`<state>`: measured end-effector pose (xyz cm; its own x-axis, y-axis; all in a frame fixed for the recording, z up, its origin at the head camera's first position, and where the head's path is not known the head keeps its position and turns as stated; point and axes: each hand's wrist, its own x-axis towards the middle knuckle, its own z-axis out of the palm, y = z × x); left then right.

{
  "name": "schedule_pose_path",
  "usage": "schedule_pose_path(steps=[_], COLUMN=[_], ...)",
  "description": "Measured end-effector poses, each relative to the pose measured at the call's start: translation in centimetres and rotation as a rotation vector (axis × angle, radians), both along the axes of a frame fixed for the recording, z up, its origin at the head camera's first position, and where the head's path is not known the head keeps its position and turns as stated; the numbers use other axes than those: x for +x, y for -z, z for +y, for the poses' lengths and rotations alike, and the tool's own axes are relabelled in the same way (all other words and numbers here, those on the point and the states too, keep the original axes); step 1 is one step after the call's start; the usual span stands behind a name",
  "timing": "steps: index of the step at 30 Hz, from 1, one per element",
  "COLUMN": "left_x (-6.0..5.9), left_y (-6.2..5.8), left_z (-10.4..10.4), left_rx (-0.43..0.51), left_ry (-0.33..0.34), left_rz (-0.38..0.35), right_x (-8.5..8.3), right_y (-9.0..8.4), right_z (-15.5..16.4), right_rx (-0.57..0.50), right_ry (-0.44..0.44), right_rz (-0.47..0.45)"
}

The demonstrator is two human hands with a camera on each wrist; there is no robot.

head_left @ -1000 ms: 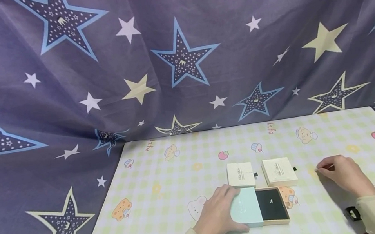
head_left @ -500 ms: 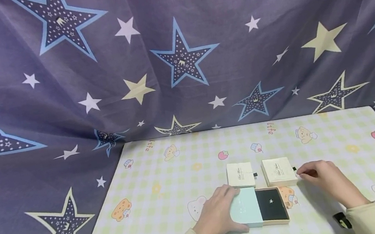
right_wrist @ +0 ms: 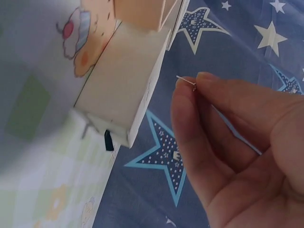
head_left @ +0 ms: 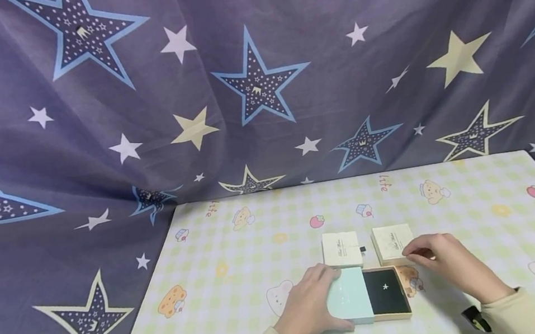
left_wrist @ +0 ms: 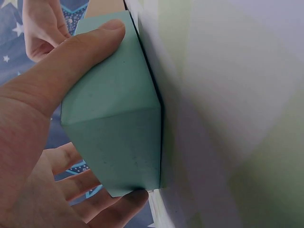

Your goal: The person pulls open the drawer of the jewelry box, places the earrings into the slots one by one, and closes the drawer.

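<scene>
My left hand grips the mint-green sleeve of a small jewellery box, thumb on its near side and fingers at the far side. From the sleeve's right side sticks out a drawer with a black pad in it. One small star-shaped stud earring shows on the pad. My right hand is raised just right of the pad, above the front of a white box. In the right wrist view, its thumb and forefinger pinch a tiny stud earring, the thin post pointing out past the fingertips.
Two white lettered boxes, the left one and the right one, lie behind the mint-green box. The left one's black pull tab shows. A checked cloth covers the table, and a starry curtain hangs behind.
My right hand has moved left from the right part of the table to beside the open drawer, carrying the earring. The left hand and the boxes have stayed in place.
</scene>
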<state>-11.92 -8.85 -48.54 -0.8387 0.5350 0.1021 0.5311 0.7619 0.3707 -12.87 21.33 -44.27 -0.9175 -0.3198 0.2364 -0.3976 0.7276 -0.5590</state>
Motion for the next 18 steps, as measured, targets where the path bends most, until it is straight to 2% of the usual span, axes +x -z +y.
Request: schedule_pose_path(steps=[3, 9, 13, 18], left_x=[0.1, 0.1, 0.0, 0.0], left_y=[-0.1, -0.2, 0.0, 0.1], left_z=[0.0, 0.0, 0.0, 0.0], left_rx=[0.001, 0.005, 0.001, -0.004], left_ry=[0.000, -0.003, 0.002, 0.003], left_rz=[0.004, -0.005, -0.015, -0.009], right_x=[0.0, -0.1, -0.1, 0.0], right_y=[0.1, 0.4, 0.8, 1.1], right_z=[-0.5, -1.8, -2.7, -3.6], right_rx=[-0.028, -0.046, -0.022, -0.047], right_ry=[-0.051, -0.139, -0.168, -0.195], right_rz=[-0.004, -0.074, -0.087, -0.134])
